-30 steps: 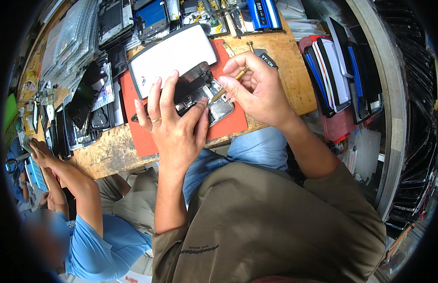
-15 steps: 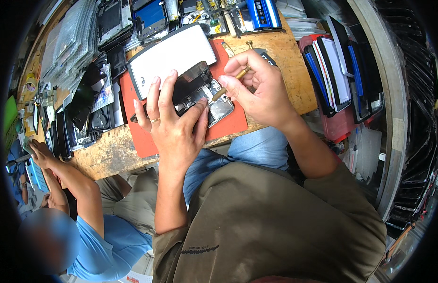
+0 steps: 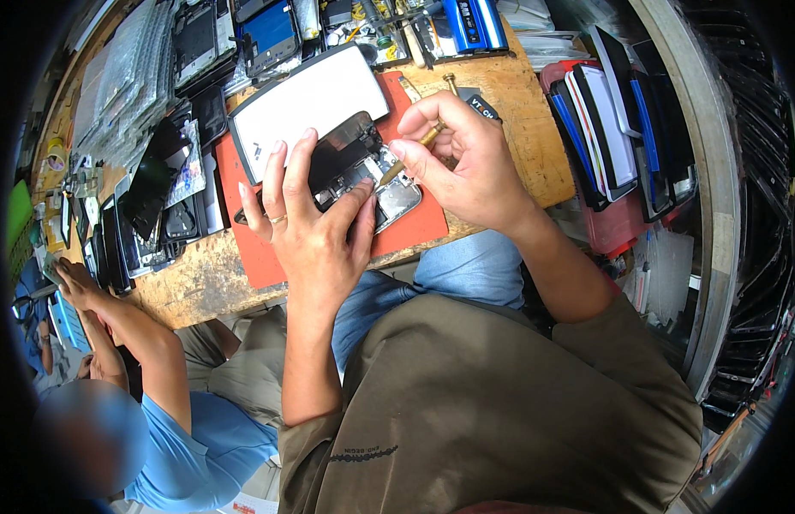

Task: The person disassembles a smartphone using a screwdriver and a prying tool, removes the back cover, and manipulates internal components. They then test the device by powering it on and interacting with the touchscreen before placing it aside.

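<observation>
An opened phone (image 3: 376,184) lies on a red mat (image 3: 415,224) on the wooden bench (image 3: 517,128), its black screen half lifted and its inner parts showing. My left hand (image 3: 316,227) presses down on the phone with spread fingers and grips its near edge with the thumb. My right hand (image 3: 466,158) pinches a thin brass-coloured screwdriver (image 3: 410,150), whose tip points into the phone's open body. A white tablet-like panel (image 3: 307,98) lies just beyond the phone.
Several dark phones and screens (image 3: 149,197) crowd the bench's left side. Trays of tools and parts (image 3: 363,26) line the far edge. Tablets stand in a red rack (image 3: 607,128) at right. A person in a blue shirt (image 3: 192,428) sits at my left, hand on the bench.
</observation>
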Action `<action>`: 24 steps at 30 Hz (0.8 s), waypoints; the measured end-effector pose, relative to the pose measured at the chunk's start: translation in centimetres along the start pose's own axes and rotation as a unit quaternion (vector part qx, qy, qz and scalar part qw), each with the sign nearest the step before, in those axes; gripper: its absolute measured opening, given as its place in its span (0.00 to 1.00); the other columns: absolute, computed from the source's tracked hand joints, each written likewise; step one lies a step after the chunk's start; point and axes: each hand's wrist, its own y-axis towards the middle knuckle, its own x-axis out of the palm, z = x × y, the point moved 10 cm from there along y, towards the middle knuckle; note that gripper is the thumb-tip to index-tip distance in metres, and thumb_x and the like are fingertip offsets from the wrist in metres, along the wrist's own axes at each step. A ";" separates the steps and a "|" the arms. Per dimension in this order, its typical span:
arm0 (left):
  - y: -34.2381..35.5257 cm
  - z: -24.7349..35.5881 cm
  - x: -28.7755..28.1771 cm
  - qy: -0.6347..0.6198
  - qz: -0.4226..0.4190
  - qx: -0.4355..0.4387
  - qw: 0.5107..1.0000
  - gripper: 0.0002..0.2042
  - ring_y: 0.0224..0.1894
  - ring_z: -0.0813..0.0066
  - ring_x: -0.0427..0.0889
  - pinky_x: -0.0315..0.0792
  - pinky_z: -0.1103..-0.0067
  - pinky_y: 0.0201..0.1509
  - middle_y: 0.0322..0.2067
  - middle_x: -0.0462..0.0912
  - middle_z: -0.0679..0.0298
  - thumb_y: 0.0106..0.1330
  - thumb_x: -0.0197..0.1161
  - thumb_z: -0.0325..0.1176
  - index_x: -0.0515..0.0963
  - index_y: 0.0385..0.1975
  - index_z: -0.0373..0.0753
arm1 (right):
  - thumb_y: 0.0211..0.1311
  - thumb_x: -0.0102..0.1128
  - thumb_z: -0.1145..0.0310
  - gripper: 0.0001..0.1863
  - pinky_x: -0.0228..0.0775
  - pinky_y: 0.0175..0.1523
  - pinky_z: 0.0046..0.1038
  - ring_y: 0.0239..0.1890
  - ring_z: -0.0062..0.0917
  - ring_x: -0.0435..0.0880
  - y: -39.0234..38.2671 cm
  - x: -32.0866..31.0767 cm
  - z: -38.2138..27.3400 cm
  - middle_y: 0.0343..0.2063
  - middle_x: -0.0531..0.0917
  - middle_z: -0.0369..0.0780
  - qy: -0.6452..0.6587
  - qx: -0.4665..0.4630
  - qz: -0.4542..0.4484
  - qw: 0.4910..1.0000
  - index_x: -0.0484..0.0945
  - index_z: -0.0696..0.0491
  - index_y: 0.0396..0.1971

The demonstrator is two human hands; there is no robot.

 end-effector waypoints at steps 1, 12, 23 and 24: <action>0.0 0.0 0.0 -0.001 0.001 0.001 1.000 0.02 0.79 0.56 0.59 0.28 0.56 0.84 0.74 0.69 0.61 0.58 0.77 0.40 0.92 0.30 0.57 | 0.68 0.70 0.75 0.09 0.78 0.32 0.21 0.31 0.15 0.88 0.0 0.0 -0.2 0.31 0.87 0.37 -0.006 -0.008 0.000 1.000 0.78 0.59 0.43; -0.1 0.0 0.1 0.014 -0.014 0.001 1.000 0.05 0.79 0.51 0.59 0.32 0.52 0.83 0.74 0.68 0.57 0.60 0.76 0.41 0.93 0.35 0.57 | 0.68 0.70 0.76 0.09 0.78 0.31 0.22 0.29 0.15 0.87 0.2 -0.1 -0.5 0.31 0.87 0.37 -0.026 0.001 -0.005 1.000 0.77 0.59 0.42; -0.2 0.0 0.0 0.006 -0.005 0.007 1.000 0.05 0.79 0.51 0.60 0.32 0.51 0.82 0.74 0.68 0.57 0.60 0.76 0.41 0.93 0.34 0.56 | 0.67 0.69 0.77 0.10 0.81 0.34 0.25 0.34 0.21 0.90 0.4 0.4 -2.1 0.34 0.88 0.40 -0.054 -0.045 -0.016 0.997 0.77 0.59 0.43; -0.2 0.0 0.0 0.007 -0.005 0.008 1.000 0.05 0.79 0.51 0.60 0.32 0.51 0.83 0.74 0.69 0.57 0.60 0.76 0.41 0.93 0.34 0.56 | 0.67 0.69 0.77 0.10 0.81 0.34 0.25 0.34 0.21 0.90 0.4 0.4 -2.1 0.34 0.88 0.40 -0.055 -0.044 -0.016 0.997 0.77 0.59 0.43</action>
